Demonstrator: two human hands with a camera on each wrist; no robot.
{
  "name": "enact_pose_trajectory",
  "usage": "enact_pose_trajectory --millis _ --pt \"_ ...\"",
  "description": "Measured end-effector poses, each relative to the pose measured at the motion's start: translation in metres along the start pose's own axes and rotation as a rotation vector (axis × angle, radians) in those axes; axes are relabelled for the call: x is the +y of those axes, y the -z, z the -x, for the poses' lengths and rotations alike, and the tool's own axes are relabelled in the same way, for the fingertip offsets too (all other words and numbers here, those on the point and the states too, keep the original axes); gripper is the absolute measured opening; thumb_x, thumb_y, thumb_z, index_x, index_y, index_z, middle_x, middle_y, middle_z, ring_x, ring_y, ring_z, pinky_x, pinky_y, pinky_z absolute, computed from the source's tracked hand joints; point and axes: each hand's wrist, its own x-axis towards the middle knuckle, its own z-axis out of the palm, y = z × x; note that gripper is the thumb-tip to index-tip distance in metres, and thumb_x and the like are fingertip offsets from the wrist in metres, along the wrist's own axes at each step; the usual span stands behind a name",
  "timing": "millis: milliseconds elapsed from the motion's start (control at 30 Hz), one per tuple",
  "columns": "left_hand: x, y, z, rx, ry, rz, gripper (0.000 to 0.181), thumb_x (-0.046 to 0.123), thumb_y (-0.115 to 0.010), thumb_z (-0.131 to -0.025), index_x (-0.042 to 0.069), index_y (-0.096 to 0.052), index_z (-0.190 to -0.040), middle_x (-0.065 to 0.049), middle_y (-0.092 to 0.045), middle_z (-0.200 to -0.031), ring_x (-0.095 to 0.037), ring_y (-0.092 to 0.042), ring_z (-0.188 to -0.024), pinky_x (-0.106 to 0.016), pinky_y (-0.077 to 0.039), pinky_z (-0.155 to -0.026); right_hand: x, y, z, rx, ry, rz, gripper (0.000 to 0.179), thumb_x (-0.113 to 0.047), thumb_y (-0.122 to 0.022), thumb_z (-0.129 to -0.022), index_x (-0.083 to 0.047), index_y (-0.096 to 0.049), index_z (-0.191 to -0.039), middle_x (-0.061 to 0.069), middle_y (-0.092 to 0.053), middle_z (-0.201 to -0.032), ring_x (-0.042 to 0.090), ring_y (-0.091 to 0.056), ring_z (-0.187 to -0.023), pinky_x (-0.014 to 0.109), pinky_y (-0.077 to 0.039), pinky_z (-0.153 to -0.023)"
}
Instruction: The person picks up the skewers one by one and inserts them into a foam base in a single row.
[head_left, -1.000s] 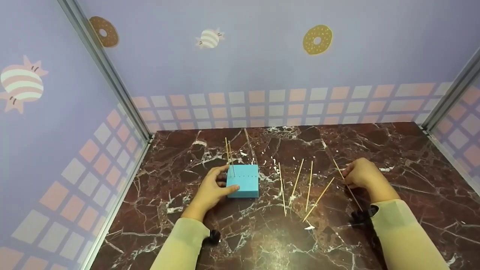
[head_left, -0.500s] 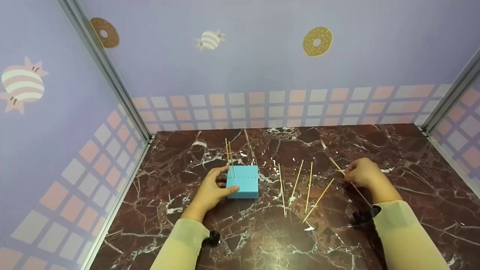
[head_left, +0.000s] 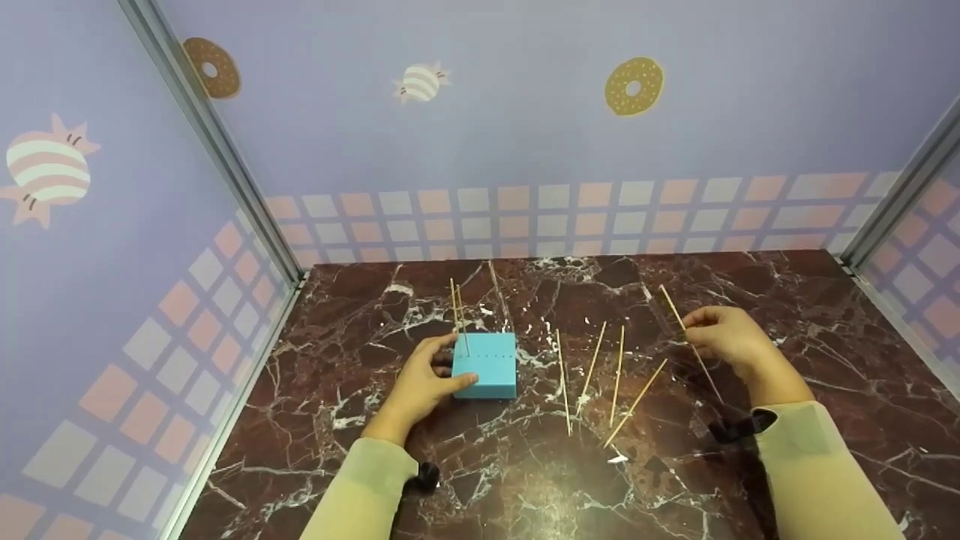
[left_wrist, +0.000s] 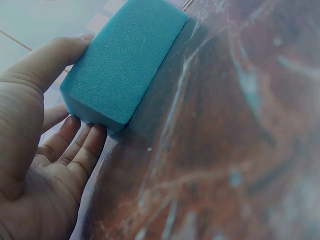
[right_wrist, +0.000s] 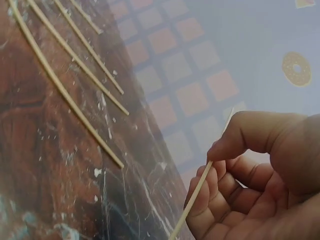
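Note:
A light blue foam block point(head_left: 486, 367) rests on the table, with a row of small dark holes across its top. Two thin wooden sticks point(head_left: 455, 307) stand upright in it near its left side. My left hand point(head_left: 420, 381) grips the block from the left, thumb at the front edge and fingers around the side; the left wrist view shows the fingertips against the foam block point(left_wrist: 125, 60). On the right, my right hand point(head_left: 726, 337) pinches another wooden stick point(head_left: 673, 309) between thumb and fingers, tilted above the table. The right wrist view shows this stick point(right_wrist: 192, 200) too.
Several loose wooden sticks point(head_left: 619, 375) lie on the dark red marbled table point(head_left: 525, 480) between the hands. A white scrap point(head_left: 617, 458) lies near their lower ends. Patterned walls point(head_left: 525, 135) stand at the back and sides.
My right hand has lifted its stick a little and moved slightly up, and the stick's angle has shifted. The left hand and block stay in place.

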Motion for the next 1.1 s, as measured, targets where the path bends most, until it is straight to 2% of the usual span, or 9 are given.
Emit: enact_pose_trajectory --millis 100,200,267,367,567,667,900,1100 --pt "0.001 0.001 0.000 0.000 0.003 0.000 0.086 0.022 -0.095 -0.095 0.007 -0.052 -0.169 -0.017 -0.056 -0.160 -0.033 -0.070 -0.124 -0.042 -0.064 -0.097 -0.002 -0.001 -0.001 -0.011 0.002 -0.095 0.033 -0.003 -0.064 -0.105 0.010 -0.068 -0.135 -0.013 -0.069 -0.090 0.006 -0.064 -0.077 0.024 -0.059 -0.074" --pt "0.002 0.002 0.001 0.002 0.001 -0.004 0.086 0.021 -0.095 -0.095 0.007 -0.053 -0.168 -0.016 -0.056 -0.159 -0.033 -0.070 -0.124 -0.042 -0.064 -0.098 -0.004 -0.002 -0.001 -0.026 0.013 -0.205 0.021 -0.002 -0.064 -0.107 -0.005 -0.077 -0.124 -0.015 -0.072 -0.090 0.005 -0.067 -0.078 0.024 -0.061 -0.076" --pt "0.001 0.002 0.001 0.002 0.000 -0.002 0.086 0.021 -0.095 -0.095 0.008 -0.053 -0.168 -0.016 -0.056 -0.159 -0.033 -0.070 -0.124 -0.042 -0.064 -0.098 -0.007 -0.003 0.000 -0.029 0.025 -0.260 0.022 -0.001 -0.064 -0.108 -0.016 -0.079 -0.115 -0.016 -0.073 -0.094 0.004 -0.068 -0.083 0.023 -0.063 -0.079" --pt "0.001 0.003 0.001 0.000 0.000 0.003 0.084 0.021 -0.095 -0.095 0.010 -0.053 -0.168 -0.016 -0.055 -0.160 -0.032 -0.070 -0.124 -0.043 -0.064 -0.099 -0.009 -0.004 0.001 -0.031 0.041 -0.298 0.029 0.001 -0.062 -0.107 -0.023 -0.078 -0.112 -0.014 -0.071 -0.101 0.005 -0.069 -0.091 0.024 -0.065 -0.083" --pt "0.001 0.004 0.000 -0.004 -0.011 0.003 0.085 0.021 -0.094 -0.096 0.008 -0.052 -0.168 -0.017 -0.054 -0.162 -0.031 -0.070 -0.123 -0.042 -0.064 -0.098 -0.011 -0.006 0.002 -0.063 0.055 -0.370 0.027 -0.001 -0.058 -0.111 -0.023 -0.068 -0.121 -0.005 -0.062 -0.110 0.012 -0.066 -0.092 0.029 -0.065 -0.086" --pt "0.002 0.005 0.000 -0.002 -0.033 -0.010 0.086 0.021 -0.094 -0.095 0.005 -0.052 -0.168 -0.017 -0.055 -0.160 -0.032 -0.070 -0.122 -0.042 -0.063 -0.099 -0.012 -0.009 0.001 -0.069 0.067 -0.400 0.026 -0.001 -0.056 -0.114 -0.023 -0.065 -0.125 -0.004 -0.059 -0.113 0.012 -0.064 -0.092 0.029 -0.065 -0.087" --pt "-0.001 0.003 0.000 0.008 -0.054 -0.051 0.083 0.025 -0.094 -0.096 0.005 -0.054 -0.167 -0.017 -0.057 -0.158 -0.031 -0.068 -0.123 -0.045 -0.061 -0.104 -0.019 -0.025 0.002 -0.041 0.121 -0.475 0.028 0.002 -0.059 -0.112 -0.022 -0.068 -0.124 -0.003 -0.059 -0.114 0.012 -0.066 -0.097 0.033 -0.069 -0.091" --pt "-0.002 0.002 0.000 0.006 -0.063 -0.072 0.079 0.026 -0.091 -0.098 0.007 -0.056 -0.166 -0.016 -0.057 -0.158 -0.032 -0.067 -0.125 -0.046 -0.060 -0.106 -0.031 -0.041 0.003 -0.029 0.162 -0.486 0.026 0.003 -0.060 -0.112 -0.018 -0.067 -0.127 -0.003 -0.060 -0.112 0.012 -0.065 -0.097 0.041 -0.070 -0.096"
